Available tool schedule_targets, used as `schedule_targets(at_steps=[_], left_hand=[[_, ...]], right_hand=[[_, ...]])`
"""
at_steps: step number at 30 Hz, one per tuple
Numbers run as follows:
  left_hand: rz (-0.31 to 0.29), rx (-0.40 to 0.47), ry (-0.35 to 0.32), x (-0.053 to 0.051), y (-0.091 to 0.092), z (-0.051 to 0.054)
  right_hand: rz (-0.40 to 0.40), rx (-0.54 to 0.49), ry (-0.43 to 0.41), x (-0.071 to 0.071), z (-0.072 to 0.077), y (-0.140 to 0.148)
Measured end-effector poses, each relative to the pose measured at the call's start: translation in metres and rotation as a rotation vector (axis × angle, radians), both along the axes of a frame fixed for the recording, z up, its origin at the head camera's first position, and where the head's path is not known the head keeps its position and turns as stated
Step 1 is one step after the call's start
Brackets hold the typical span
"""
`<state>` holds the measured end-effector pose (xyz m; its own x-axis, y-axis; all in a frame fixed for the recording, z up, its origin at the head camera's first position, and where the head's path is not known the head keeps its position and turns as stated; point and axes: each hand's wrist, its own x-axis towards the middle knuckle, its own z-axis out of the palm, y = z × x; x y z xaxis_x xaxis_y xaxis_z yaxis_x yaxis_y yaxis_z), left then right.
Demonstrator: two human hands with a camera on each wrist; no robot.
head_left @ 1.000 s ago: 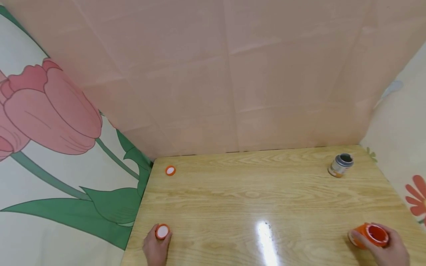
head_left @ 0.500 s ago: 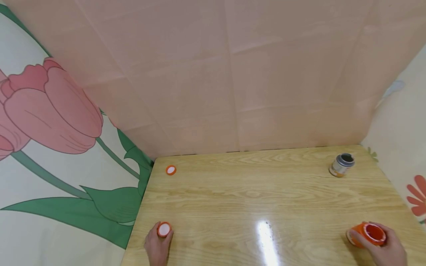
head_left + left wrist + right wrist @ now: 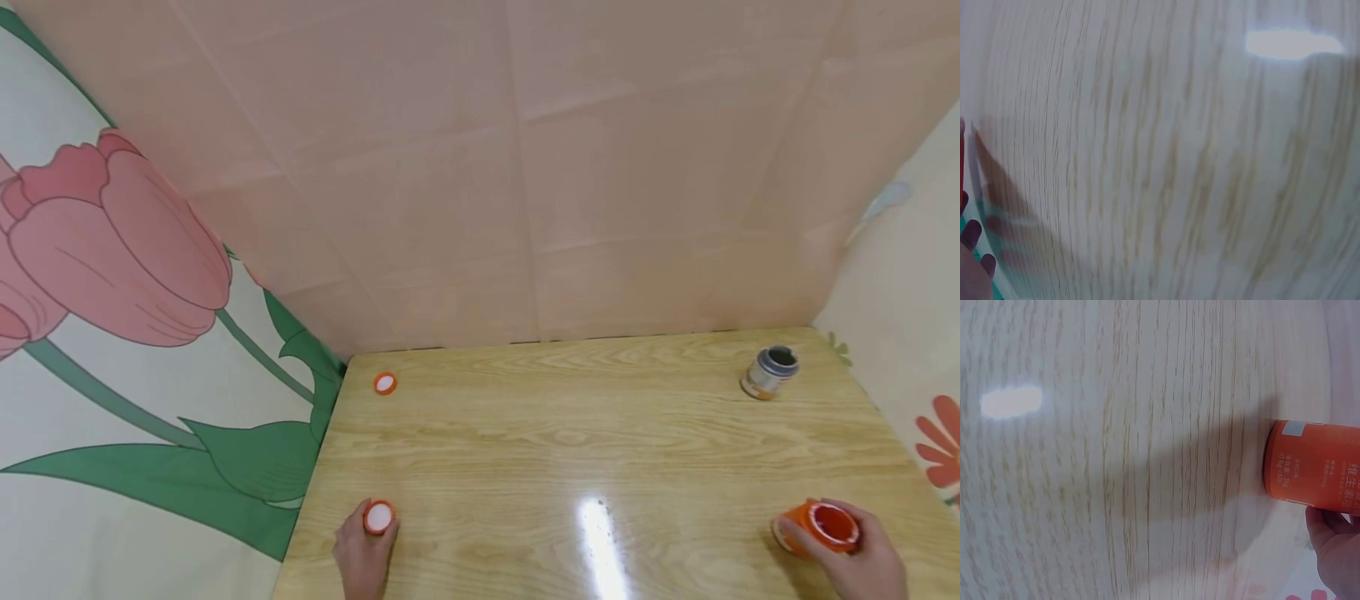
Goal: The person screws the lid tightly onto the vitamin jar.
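Note:
At the lower left of the head view, my left hand (image 3: 363, 552) grips a round orange lid (image 3: 379, 517) with a white inner face turned up. In the left wrist view only some fingertips and a sliver of red show at the left edge. My right hand (image 3: 868, 557) holds an orange bottle (image 3: 799, 520) at the lower right, thumb on its near side. Its open mouth is uncovered and tilts toward me. In the right wrist view, the bottle (image 3: 1315, 465) carries white printed characters.
A second orange lid (image 3: 385, 383) lies at the table's back left corner. At the back right stands an uncovered grey-and-white jar (image 3: 769, 372) with a dark rim. The wooden table (image 3: 570, 417) meets a pink cloth backdrop (image 3: 480, 183) behind.
My left hand has shifted slightly to the right with the lid. My right hand has moved a little to the left with the bottle.

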<state>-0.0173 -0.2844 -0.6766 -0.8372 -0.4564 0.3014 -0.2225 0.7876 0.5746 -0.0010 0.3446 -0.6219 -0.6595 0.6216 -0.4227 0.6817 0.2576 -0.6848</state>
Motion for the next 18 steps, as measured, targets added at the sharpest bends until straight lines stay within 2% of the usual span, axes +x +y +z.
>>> schedule_targets(at_steps=[7, 18], left_hand=[[-0.006, 0.031, -0.040, 0.000, 0.006, 0.001], [-0.028, 0.011, 0.060, 0.000, 0.014, 0.001]], right_hand=[[0.029, -0.023, -0.017, -0.001, 0.002, -0.003], [0.065, -0.040, -0.045, -0.001, -0.001, -0.004]])
